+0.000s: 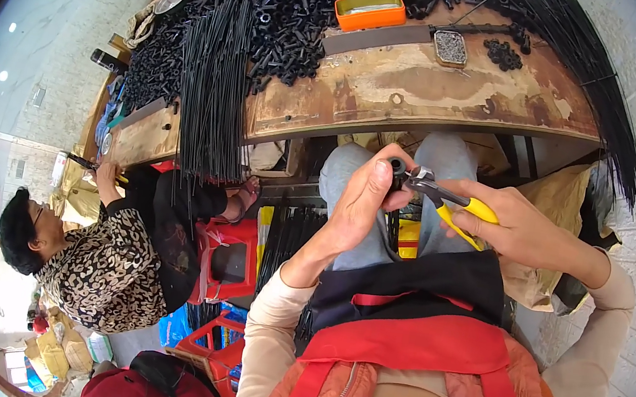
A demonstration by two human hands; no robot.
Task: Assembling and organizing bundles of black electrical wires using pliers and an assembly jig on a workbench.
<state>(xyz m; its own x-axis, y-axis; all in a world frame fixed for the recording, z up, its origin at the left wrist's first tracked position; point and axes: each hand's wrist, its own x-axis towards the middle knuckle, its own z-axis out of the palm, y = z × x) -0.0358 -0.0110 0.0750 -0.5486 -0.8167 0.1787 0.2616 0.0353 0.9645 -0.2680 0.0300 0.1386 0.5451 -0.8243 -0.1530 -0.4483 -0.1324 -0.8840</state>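
Note:
Above my lap, my left hand (358, 204) is closed around a short black tubular fitting (398, 169), its round open end turned up between thumb and fingers. My right hand (521, 225) grips a pair of pliers (473, 207) by its yellow and black handles. The metal jaws reach the fitting's side, close to my left fingertips; whether they bite on anything is too small to tell. Below the left hand, a dark thin length shows between my knees, and I cannot tell if it joins the fitting.
Ahead stands a worn wooden bench (430, 92) heaped with black fittings (297, 1). A bundle of black rods (215, 95) overhangs its front edge, another (596, 67) the right end. An orange box (370, 11) and a tin of small metal pieces (450, 48) sit there. A co-worker (97, 265) sits at left.

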